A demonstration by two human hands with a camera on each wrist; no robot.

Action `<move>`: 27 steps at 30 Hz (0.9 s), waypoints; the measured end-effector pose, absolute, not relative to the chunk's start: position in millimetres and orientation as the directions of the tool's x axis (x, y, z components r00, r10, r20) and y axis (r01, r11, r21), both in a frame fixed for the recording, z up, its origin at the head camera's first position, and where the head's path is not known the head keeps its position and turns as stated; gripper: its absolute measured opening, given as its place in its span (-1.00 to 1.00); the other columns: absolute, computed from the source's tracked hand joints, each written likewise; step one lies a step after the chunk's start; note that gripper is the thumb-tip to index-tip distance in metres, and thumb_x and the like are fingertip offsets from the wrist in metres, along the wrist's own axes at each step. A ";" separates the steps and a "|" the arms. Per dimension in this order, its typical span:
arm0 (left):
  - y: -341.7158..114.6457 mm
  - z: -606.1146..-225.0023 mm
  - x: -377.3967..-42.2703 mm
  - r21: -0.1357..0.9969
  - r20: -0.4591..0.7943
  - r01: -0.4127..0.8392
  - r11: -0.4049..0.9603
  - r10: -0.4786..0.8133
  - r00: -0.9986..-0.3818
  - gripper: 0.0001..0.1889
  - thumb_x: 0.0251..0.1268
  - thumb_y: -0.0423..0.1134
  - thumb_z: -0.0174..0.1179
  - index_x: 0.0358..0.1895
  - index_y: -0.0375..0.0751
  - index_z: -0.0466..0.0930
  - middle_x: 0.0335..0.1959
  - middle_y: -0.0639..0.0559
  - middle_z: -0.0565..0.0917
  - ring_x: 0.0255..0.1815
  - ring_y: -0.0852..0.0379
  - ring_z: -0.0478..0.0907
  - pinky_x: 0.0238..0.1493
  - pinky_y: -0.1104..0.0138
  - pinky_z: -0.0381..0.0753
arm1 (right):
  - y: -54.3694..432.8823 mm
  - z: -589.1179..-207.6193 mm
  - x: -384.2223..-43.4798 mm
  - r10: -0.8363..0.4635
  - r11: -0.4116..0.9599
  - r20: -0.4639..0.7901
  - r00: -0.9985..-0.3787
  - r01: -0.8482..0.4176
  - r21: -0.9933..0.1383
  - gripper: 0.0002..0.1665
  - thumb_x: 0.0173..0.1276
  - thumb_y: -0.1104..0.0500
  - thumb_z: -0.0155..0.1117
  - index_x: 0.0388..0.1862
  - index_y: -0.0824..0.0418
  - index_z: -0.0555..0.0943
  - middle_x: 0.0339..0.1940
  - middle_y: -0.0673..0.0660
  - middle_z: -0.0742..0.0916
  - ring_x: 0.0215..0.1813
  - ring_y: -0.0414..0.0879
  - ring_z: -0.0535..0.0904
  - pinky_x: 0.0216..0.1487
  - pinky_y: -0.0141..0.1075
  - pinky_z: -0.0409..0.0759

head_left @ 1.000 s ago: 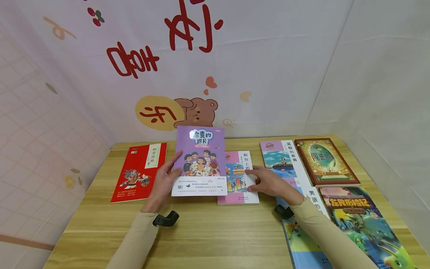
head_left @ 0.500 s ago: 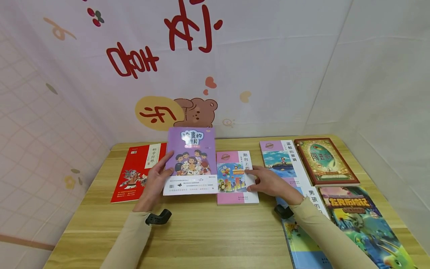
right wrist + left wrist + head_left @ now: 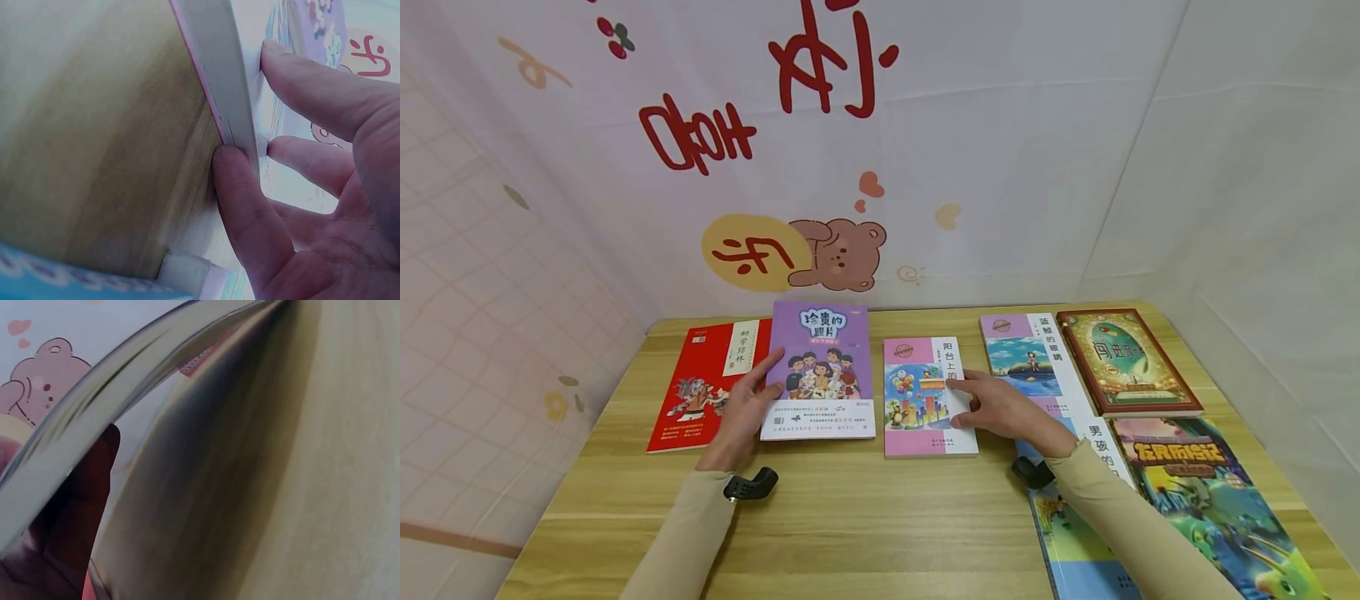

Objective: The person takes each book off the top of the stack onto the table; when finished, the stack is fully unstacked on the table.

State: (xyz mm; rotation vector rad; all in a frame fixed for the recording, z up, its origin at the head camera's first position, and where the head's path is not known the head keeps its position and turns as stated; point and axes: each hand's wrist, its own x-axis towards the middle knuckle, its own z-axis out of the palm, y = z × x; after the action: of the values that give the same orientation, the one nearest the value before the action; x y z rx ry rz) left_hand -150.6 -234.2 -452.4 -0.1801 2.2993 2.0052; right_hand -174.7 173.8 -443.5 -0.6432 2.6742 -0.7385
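A purple paperback book (image 3: 823, 358) with cartoon children leans over the back left of the table; my left hand (image 3: 747, 408) grips its left edge, thumb on the cover. From the left wrist view, that hand's fingers (image 3: 94, 475) lie beneath the book and its pages bend, leaving a gap above the wood. To the right, a pink-and-white paperback (image 3: 917, 408) lies on the table. My right hand (image 3: 1003, 404) holds that book's right edge. In the right wrist view, the thumb and one fingertip touch its cover while another finger (image 3: 250, 212) sits against its page edge.
A red book (image 3: 703, 400) lies at the left, partly behind the left hand. At the right are a whale-picture book (image 3: 1026, 367), a brown-framed book (image 3: 1127, 358), a dinosaur book (image 3: 1217, 500) and a blue-green book (image 3: 1086, 533) partly under the right arm. A printed cloth wall stands behind.
My left hand has moved the purple book left and lowered it toward the table, uncovering the pink-and-white book's left side. The right hand stays where it was.
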 end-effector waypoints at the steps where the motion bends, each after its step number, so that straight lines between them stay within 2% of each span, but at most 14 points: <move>1: -233.9 -453.5 -151.1 0.980 -0.150 -0.154 0.130 -0.038 -0.988 -0.39 0.64 -0.38 -0.07 0.66 0.06 0.18 0.67 -0.02 0.12 0.59 -0.01 0.15 0.51 0.24 0.27 | 173.7 -443.5 -174.7 -0.491 0.767 -0.157 -0.857 -0.340 -0.544 -0.22 0.37 0.02 0.50 0.48 0.29 0.49 0.50 0.48 0.41 0.01 0.05 0.57 0.13 0.06 0.55; 4: -232.7 -456.4 -153.2 0.978 -0.162 -0.167 0.124 -0.047 -0.986 -0.38 0.63 -0.41 -0.08 0.66 0.02 0.17 0.68 -0.04 0.10 0.61 -0.02 0.12 0.57 0.11 0.16 | 173.7 -443.4 -174.7 -0.494 0.764 -0.156 -0.856 -0.340 -0.549 -0.21 0.37 0.03 0.50 0.48 0.29 0.49 0.50 0.48 0.41 -0.02 0.02 0.57 0.09 0.02 0.56; 18: -230.4 -458.7 -163.0 0.923 -0.192 -0.199 0.328 -0.056 -0.980 -0.36 0.59 -0.43 -0.06 0.66 -0.11 0.13 0.70 -0.18 0.02 0.68 -0.17 -0.04 0.61 0.00 0.01 | 173.3 -441.7 -174.1 -0.496 0.765 -0.158 -0.854 -0.344 -0.545 -0.22 0.38 0.04 0.49 0.49 0.28 0.48 0.52 0.48 0.39 -0.04 0.02 0.56 0.09 0.01 0.55; 23: -228.5 -456.2 -163.9 0.907 -0.191 -0.206 0.368 -0.077 -0.979 -0.34 0.56 -0.46 -0.04 0.66 -0.14 0.12 0.69 -0.21 0.05 0.67 -0.20 -0.02 0.60 -0.01 0.03 | 172.3 -441.9 -174.0 -0.492 0.770 -0.166 -0.854 -0.339 -0.540 -0.22 0.38 0.04 0.49 0.50 0.27 0.48 0.53 0.48 0.39 0.00 0.03 0.56 0.10 0.00 0.55; 27: -227.7 -454.2 -164.5 0.899 -0.166 -0.189 0.395 -0.093 -0.982 -0.33 0.54 -0.47 -0.02 0.66 -0.11 0.15 0.66 -0.21 0.12 0.64 -0.22 0.09 0.57 -0.01 0.13 | 172.3 -441.6 -174.0 -0.494 0.772 -0.172 -0.852 -0.338 -0.539 -0.21 0.38 0.03 0.48 0.51 0.27 0.47 0.53 0.48 0.38 0.01 0.04 0.56 0.10 0.01 0.56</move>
State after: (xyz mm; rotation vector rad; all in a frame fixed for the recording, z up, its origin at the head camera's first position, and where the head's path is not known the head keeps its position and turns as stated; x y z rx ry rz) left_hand -164.5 -227.7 -454.2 -0.2585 2.5489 1.6606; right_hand -174.0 172.3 -441.6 -0.6421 2.6617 -0.7256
